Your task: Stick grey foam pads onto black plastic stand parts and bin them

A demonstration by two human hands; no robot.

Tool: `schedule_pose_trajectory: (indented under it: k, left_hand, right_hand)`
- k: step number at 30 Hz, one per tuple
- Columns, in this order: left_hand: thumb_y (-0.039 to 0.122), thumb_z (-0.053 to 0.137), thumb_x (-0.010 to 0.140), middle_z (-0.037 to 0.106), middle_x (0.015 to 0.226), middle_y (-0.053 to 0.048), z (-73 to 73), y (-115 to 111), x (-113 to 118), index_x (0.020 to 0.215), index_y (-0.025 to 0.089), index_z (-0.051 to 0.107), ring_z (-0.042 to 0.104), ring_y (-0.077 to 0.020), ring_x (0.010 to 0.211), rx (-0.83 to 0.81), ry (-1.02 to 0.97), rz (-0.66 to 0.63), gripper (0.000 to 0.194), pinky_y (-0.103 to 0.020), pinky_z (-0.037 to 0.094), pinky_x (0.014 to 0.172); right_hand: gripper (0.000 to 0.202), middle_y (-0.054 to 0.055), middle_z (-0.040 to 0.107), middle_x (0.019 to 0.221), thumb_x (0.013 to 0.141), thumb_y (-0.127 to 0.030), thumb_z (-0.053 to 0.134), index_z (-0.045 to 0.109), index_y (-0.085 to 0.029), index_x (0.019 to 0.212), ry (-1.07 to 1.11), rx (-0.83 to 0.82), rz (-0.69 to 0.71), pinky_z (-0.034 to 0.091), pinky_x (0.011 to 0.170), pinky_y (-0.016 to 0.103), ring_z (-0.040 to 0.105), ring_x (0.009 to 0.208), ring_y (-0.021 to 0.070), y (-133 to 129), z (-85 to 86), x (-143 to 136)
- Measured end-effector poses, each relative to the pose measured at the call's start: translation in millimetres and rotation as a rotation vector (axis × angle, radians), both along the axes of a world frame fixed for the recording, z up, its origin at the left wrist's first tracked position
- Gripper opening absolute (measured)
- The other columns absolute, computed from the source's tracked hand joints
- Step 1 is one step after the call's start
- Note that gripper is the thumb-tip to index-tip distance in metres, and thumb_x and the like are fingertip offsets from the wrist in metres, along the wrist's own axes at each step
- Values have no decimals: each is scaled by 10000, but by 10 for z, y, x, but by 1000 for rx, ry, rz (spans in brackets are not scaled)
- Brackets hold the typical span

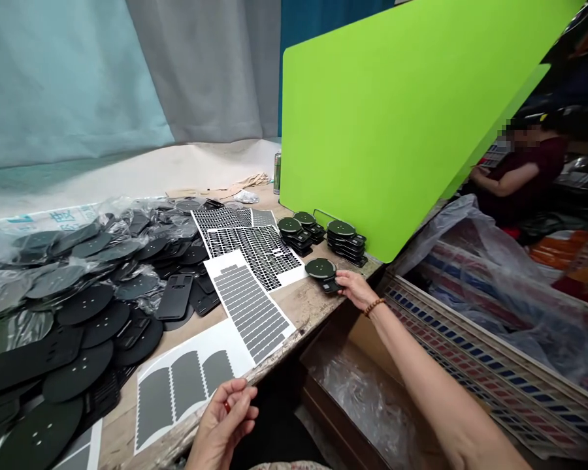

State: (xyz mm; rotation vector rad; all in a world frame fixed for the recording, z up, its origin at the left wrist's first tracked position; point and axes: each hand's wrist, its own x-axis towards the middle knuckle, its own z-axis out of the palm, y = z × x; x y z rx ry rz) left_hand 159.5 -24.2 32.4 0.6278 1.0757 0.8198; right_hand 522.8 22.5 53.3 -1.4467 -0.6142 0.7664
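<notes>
My right hand (355, 290) reaches across the table's front edge and grips a black folded stand with a round base (322, 269). Its thumb and fingers close on the stand's narrower end, and the disc faces up. Just behind it are small stacks of similar stands (345, 243). My left hand (228, 421) is at the table edge by a white sheet of large grey stickers (183, 385); its fingers are curled in toward the thumb, with nothing visible in them. Farther in lie a sheet of grey strips (249, 307) and sheets of small black stickers (255, 251).
A large heap of black stands (85, 303), partly in clear plastic, covers the table's left side. A green panel (372, 130) rises behind the stacks. Below right are a cardboard box (367, 391) with plastic and a striped woven bag (470, 346). Another person (519, 170) sits far right.
</notes>
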Motion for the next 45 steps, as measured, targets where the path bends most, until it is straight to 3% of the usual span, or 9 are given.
schedule_pose_trajectory:
  k: [7,11,15,18,21,34,37,40,45]
  left_hand:
    - [403,855,468,707,803,-41,-28,-6,18,825,171,634,619,-97,573,-5,9,-16,480,-186,473,528]
    - [422,850,475,709,816,-50,-58,5,1,824,162,640,618,-97,591,-16,11,-47,483,-188,476,546]
    - [433,843,487,709,822,-52,-63,3,-20,817,160,639,613,-93,603,-5,17,-71,475,-184,474,562]
    - [442,840,489,709,822,-51,-49,-5,-33,813,163,640,611,-95,610,-9,21,-65,472,-186,473,565]
    - [443,841,482,708,815,-51,-35,-4,-53,804,163,641,611,-98,609,-10,30,-45,472,-190,474,561]
    - [458,821,514,705,814,-57,-47,22,-126,815,160,638,605,-90,599,32,12,-20,461,-184,465,555]
    - [500,798,524,706,814,-65,-106,42,-207,816,160,639,603,-104,603,124,89,32,475,-198,463,556]
    - [543,760,553,698,793,-64,-171,78,-333,804,162,638,603,-131,635,296,239,116,472,-224,470,590]
    - [556,701,613,687,837,-63,-181,114,-576,824,177,636,616,-179,736,477,473,254,439,-264,490,676]
  right_hand:
    - [158,97,641,779,696,-156,564,625,-112,836,-307,-201,-213,454,569,294,570,633,159,329,-34,425]
    - [287,171,605,1026,717,-197,560,612,-94,980,-579,-344,-367,431,820,397,555,974,272,366,-147,397]
    - [448,167,501,1239,717,-325,615,557,-147,1124,-852,-426,-351,282,978,473,397,1198,332,332,-237,240]
    - [564,140,518,1233,679,-375,671,513,-168,1179,-986,-470,-273,288,973,430,413,1188,311,345,-267,201]
    - [567,144,539,1212,720,-393,641,492,-151,1210,-1058,-528,-252,311,945,408,447,1152,302,377,-281,238]
    - [565,223,524,1170,762,-481,573,541,-87,1167,-1052,-692,-406,308,908,480,445,1120,377,474,-241,115]
    - [564,232,502,1182,761,-449,572,512,-82,1184,-1061,-641,-453,313,899,490,429,1124,385,471,-252,31]
    - [531,217,485,1201,769,-406,548,489,-98,1197,-1124,-434,-467,332,896,490,427,1121,368,429,-301,-182]
    - [364,162,551,1052,804,-357,486,548,-127,1080,-1071,-17,-82,447,806,418,537,952,277,291,-384,-808]
